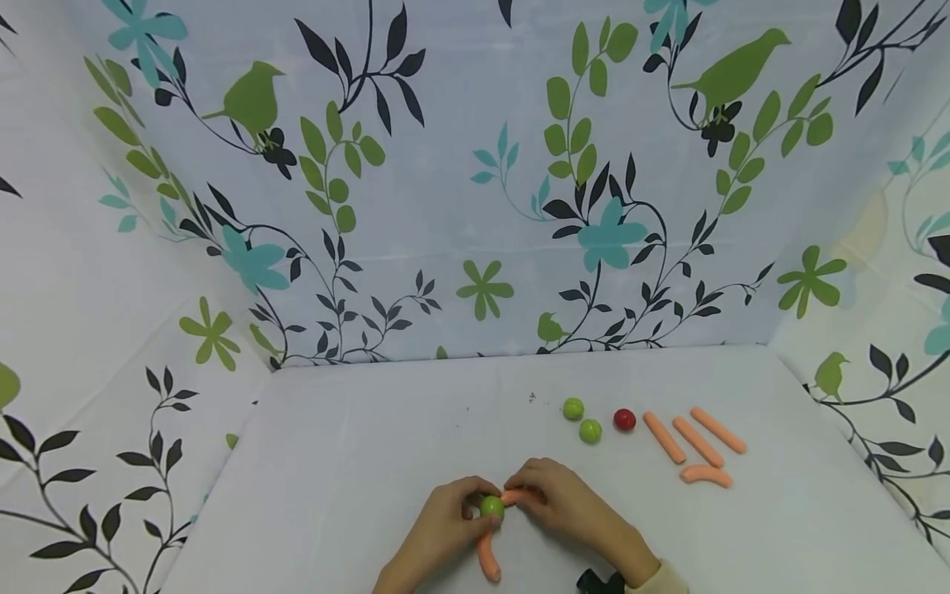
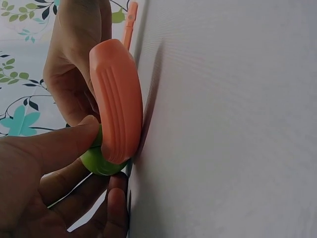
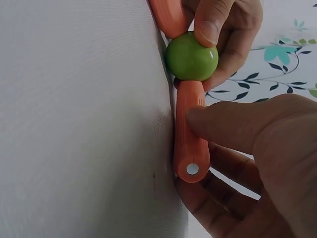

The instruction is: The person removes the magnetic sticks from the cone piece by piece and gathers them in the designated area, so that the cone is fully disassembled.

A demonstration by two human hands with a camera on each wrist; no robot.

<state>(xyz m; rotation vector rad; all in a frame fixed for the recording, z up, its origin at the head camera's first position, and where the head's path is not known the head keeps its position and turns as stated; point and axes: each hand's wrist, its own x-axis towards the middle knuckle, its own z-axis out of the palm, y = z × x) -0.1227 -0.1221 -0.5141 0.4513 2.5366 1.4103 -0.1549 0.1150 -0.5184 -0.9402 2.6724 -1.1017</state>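
Between the thumb and fingers of my left hand point(image 1: 443, 521) is a green ball point(image 1: 492, 507). A curved orange stick point(image 2: 118, 101) touches that ball and extends toward me along the white table. My right hand point(image 1: 570, 505) pinches a second orange stick point(image 3: 189, 131), whose far end meets the ball. In the right wrist view, this stick's near end shows a small round silvery disc point(image 3: 192, 169). Both hands are low, at the table surface. Parts of the ball are hidden behind the left fingers and the curved stick.
Farther back to the right lie two green balls point(image 1: 573, 408) point(image 1: 590, 431) and a red ball point(image 1: 624, 420). Beside them are three straight orange sticks point(image 1: 698, 442) and a curved one point(image 1: 707, 475). Patterned cloth point(image 1: 416, 190) walls the white table point(image 1: 356, 445) at back and sides.
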